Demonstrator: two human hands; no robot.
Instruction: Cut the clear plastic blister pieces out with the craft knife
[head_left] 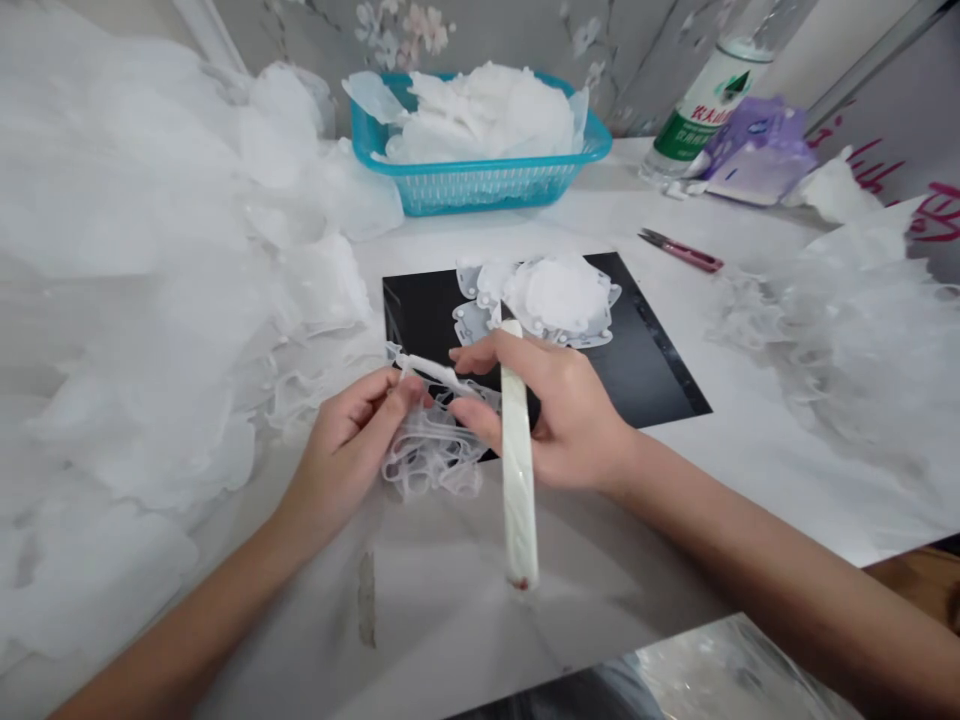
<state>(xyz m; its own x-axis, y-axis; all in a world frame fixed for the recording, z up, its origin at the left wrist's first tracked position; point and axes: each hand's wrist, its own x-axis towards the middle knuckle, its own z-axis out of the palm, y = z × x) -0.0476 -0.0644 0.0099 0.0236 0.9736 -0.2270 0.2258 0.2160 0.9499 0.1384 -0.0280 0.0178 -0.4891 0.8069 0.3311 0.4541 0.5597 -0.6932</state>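
Observation:
My left hand (360,430) is closed, pinching the edge of a translucent white plastic piece (431,370). Looped clear plastic strips (435,450) hang just below those fingertips. Held in my right hand (570,410) is a knife (517,460) with a long cream handle. Its pointed dark blade faces away from me and the handle end points toward me. The thumb and index finger of this hand reach toward the plastic piece; whether they touch it I cannot tell. Beyond the hands, flat translucent trimmed pieces (559,295) lie piled on a black mat (645,370).
A big heap of thin white translucent sheets (150,250) fills the left side. At the back stands a teal basket (480,185) of white pieces. A water bottle (697,110), a purple packet (761,150), pink-handled snips (682,250) and plastic scraps (840,340) lie to the right.

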